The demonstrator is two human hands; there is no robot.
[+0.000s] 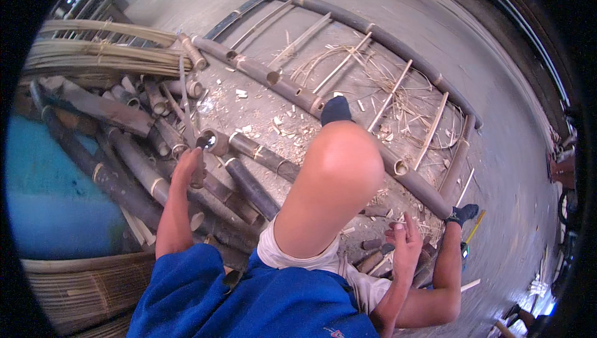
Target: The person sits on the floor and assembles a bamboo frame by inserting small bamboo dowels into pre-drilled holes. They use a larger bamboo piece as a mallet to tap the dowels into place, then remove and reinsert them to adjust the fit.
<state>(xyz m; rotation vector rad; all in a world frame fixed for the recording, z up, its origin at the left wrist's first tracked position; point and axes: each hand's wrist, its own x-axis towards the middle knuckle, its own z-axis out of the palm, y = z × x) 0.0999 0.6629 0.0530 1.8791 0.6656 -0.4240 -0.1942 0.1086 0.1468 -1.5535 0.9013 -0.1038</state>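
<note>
My left hand (188, 169) is closed around the brown handle of a long, narrow-bladed tool (185, 98). Its grey blade points away from me, over a pile of cut bamboo pieces (155, 98); whether it is a saw or a knife I cannot make out. Just right of that hand lies the cut end of a short bamboo length (217, 143). My right hand (405, 245) is raised beside my bent knee, fingers apart, with no tool visible in it. In front of me a ladder-like bamboo frame (305, 95) lies on the floor, one dark-socked foot against its near pole.
Wood chips (249, 117) and curled strips (373, 70) litter the floor around the frame. Bundled split bamboo (81, 58) sits at the far left, above a blue surface (56, 182). A yellow tape measure (476, 226) lies extended at right. Short offcuts (373, 257) lie below my knee.
</note>
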